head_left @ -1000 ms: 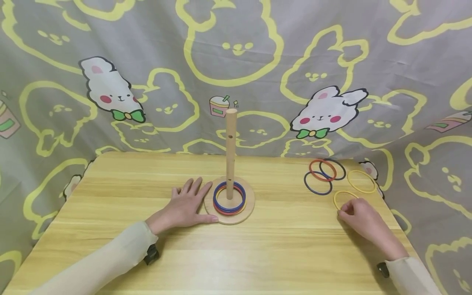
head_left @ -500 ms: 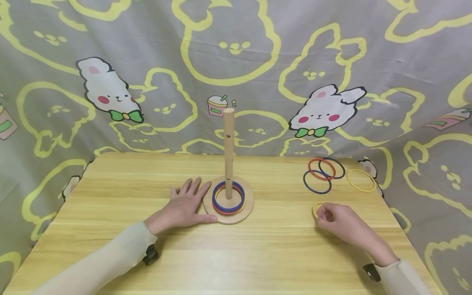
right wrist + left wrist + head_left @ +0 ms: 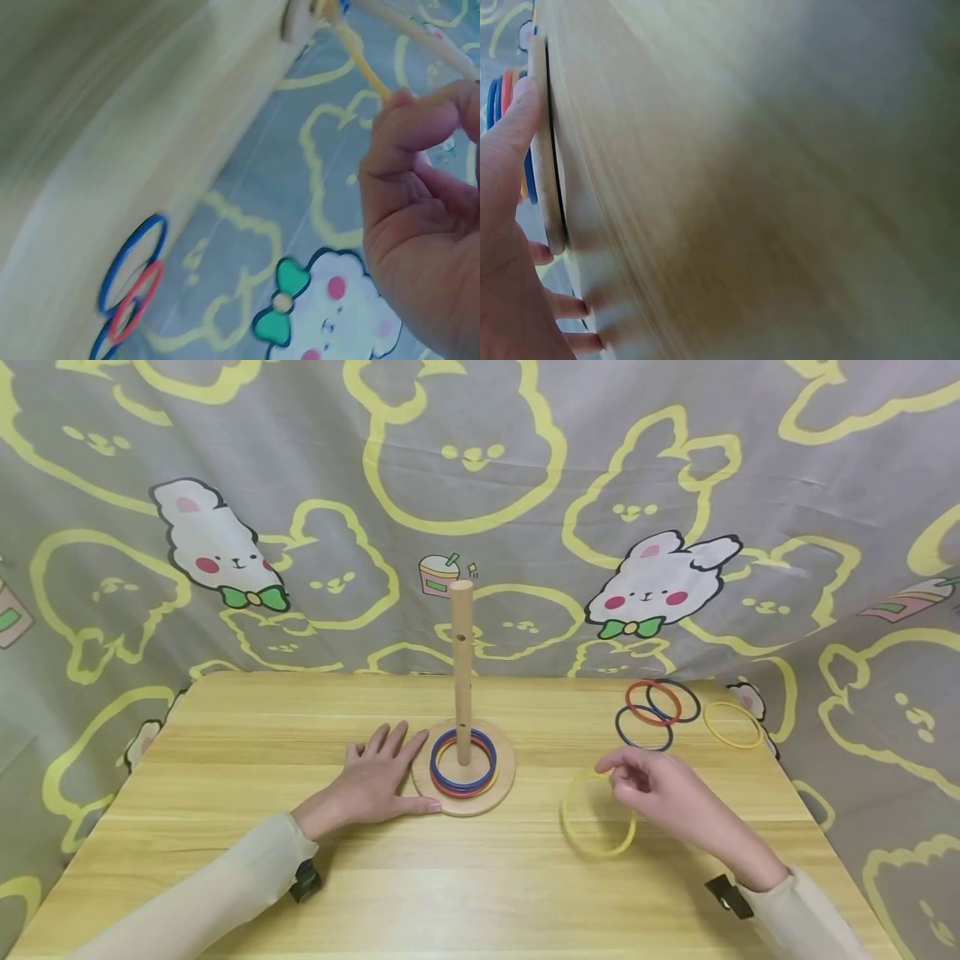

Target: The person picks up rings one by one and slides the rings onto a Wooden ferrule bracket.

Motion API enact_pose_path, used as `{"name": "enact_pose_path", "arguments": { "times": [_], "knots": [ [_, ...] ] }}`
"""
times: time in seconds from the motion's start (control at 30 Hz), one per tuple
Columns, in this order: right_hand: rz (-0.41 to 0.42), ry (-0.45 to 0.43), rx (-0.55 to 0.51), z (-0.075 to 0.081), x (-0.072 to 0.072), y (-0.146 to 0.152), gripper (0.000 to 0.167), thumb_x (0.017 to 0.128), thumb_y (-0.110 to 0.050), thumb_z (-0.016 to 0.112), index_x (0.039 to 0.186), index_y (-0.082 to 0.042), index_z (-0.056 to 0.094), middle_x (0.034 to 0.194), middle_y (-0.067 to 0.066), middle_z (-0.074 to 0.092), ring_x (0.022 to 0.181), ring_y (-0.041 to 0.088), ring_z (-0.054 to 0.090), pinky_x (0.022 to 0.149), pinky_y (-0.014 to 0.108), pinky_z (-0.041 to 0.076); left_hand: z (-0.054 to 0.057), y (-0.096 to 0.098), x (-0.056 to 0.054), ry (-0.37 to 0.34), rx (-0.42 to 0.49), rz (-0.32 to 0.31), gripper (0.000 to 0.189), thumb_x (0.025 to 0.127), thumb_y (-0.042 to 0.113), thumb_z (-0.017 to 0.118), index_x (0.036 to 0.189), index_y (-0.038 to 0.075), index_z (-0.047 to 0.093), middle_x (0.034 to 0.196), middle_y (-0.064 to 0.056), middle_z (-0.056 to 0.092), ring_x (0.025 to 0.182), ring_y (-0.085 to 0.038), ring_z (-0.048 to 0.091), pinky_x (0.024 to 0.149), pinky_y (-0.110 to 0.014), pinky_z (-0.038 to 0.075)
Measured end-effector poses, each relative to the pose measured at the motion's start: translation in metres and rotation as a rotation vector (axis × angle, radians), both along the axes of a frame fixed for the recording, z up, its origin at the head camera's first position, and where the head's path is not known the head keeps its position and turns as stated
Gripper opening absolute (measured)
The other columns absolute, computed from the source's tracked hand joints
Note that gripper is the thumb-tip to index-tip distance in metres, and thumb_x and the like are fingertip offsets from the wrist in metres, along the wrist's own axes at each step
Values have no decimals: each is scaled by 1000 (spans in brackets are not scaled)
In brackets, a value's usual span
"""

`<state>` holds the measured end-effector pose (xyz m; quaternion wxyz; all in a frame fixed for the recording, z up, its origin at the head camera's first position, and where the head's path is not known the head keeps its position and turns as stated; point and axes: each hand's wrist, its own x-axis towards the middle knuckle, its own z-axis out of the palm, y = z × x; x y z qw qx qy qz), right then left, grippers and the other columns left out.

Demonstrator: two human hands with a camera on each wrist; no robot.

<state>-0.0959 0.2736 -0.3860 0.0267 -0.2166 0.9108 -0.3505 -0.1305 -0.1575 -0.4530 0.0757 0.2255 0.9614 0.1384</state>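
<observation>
In the head view my right hand (image 3: 667,797) pinches a yellow ring (image 3: 567,827) by its edge, right of the peg stand. The right wrist view shows this yellow ring (image 3: 364,66) at the fingertips. My left hand (image 3: 375,779) lies with spread, straight fingers against the left side of the round wooden base (image 3: 504,781). Its thumb rests on the base's rim, as the left wrist view also shows. From the base rises an upright wooden peg (image 3: 462,668) with small holes. Stacked rings, with a blue ring (image 3: 492,756) on top and red and yellow below, lie around the peg's foot.
At the table's back right a red ring (image 3: 628,697) overlaps a blue ring (image 3: 618,731) and a dark blue ring (image 3: 699,703). Another yellow ring (image 3: 759,735) lies near the right edge. A patterned cloth (image 3: 300,427) hangs behind the wooden table (image 3: 300,893).
My right hand has taken the nearer yellow ring off the table's right side and carried it left towards the peg. The left hand stays at the base.
</observation>
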Motion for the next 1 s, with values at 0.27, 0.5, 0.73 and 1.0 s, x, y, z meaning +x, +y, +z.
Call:
{"name": "enact_pose_path", "arguments": {
  "times": [0.27,0.5,0.73,1.0],
  "knots": [
    [59,-78,-123,26,-9,-31,27,103,0,67,128,-6,75,88,-2,67,70,11,59,59,27,49,-3,-1,-1,-1,5,3,116,91,81,69,173,10,30,172,-32,25,155,-59,24,103,-79,30],
    [122,-22,-280,54,-12,-58,30,107,-1,68,136,-4,72,86,4,67,59,18,59,52,31,51,-5,-1,-1,5,0,6,116,90,82,69,173,11,30,173,-31,25,156,-59,24,103,-78,31],
    [172,62,-458,86,-17,-85,31,108,3,64,138,-1,68,85,7,66,60,23,60,52,31,52,-4,0,0,13,-7,-2,115,91,82,68,173,11,30,173,-31,25,155,-58,25,102,-75,32],
    [120,187,-624,124,-29,-116,34,106,5,64,139,-2,68,91,11,69,62,27,61,55,31,53,-6,-1,0,23,9,-10,115,91,82,68,173,10,31,172,-33,26,154,-60,26,101,-76,32]
  ]
}}
